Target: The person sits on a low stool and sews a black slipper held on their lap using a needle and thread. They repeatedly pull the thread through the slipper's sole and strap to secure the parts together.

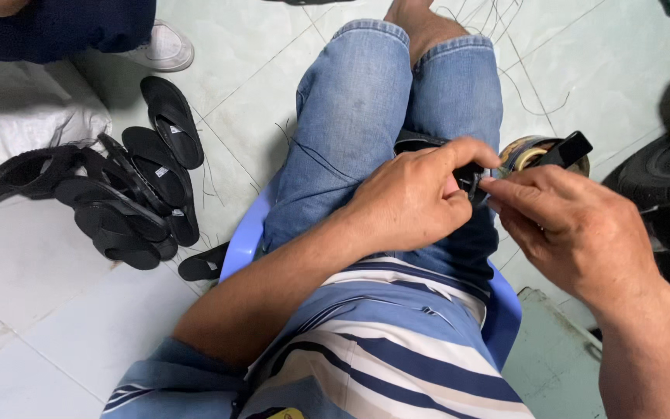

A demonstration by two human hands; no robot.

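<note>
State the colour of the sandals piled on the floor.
The sandals are black, lying in a heap on the pale tiled floor; the head view shows them clearly.

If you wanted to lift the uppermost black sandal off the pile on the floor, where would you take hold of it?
Probably by the upper end of the topmost black sandal, coming from above. That end juts clear of the pile, while its lower end appears to overlap the neighbouring soles.
</note>
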